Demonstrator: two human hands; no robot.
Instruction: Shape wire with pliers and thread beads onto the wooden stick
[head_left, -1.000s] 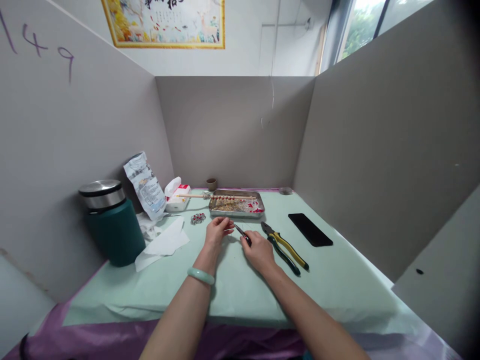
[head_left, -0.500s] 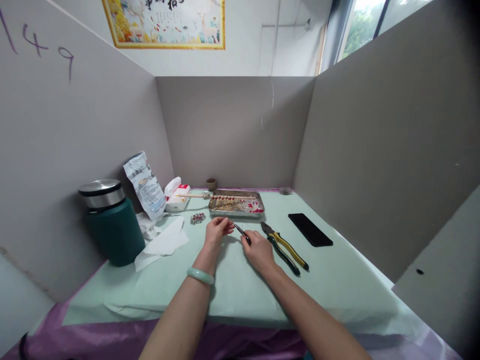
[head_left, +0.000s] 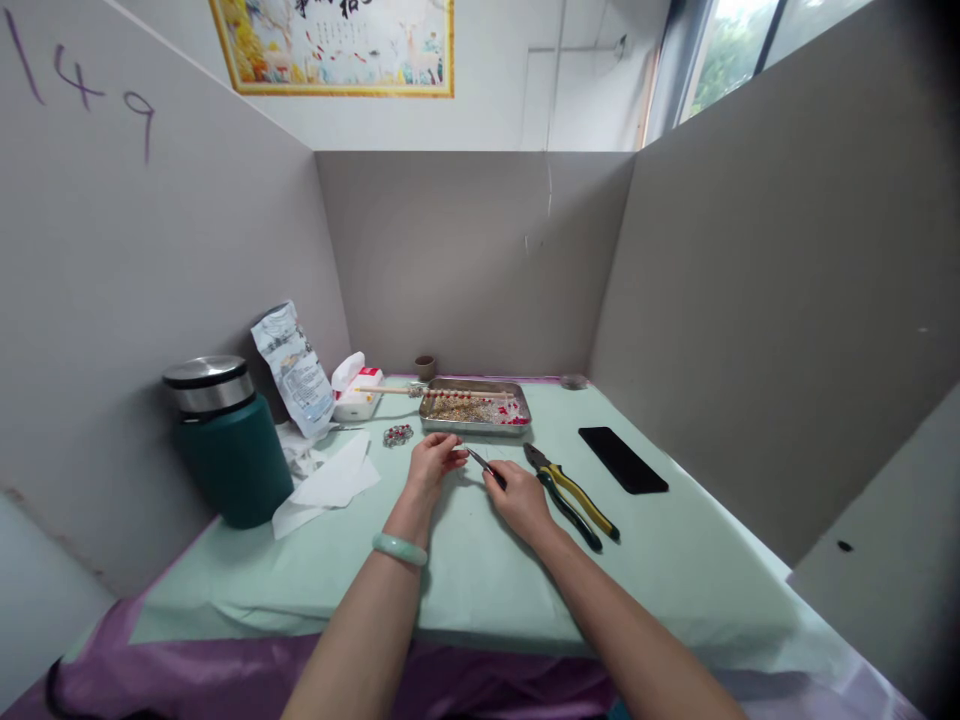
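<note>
My right hand point(head_left: 519, 498) grips a small dark-handled pair of pliers point(head_left: 484, 466), its tip pointing left toward my left hand point(head_left: 430, 462). My left hand rests on the pale green table cover, fingers pinched together at the plier tip; whatever it pinches is too small to make out. A green bangle point(head_left: 400, 548) sits on my left wrist. Just behind the hands stands a metal tray point(head_left: 474, 424) of small beads, with a wooden stick point(head_left: 390, 391) strung with beads lying across it.
Larger yellow-and-black pliers point(head_left: 574, 490) lie right of my right hand, a black phone point(head_left: 622, 459) beyond them. At left are a dark green flask point(head_left: 228, 442), white tissue point(head_left: 330, 483), a printed packet point(head_left: 294, 368), a small beaded piece point(head_left: 397, 434). Grey partitions enclose the table on three sides.
Both hands stay almost in place; the view has shifted slightly, and the fingers make only tiny adjustments at the plier tip.
</note>
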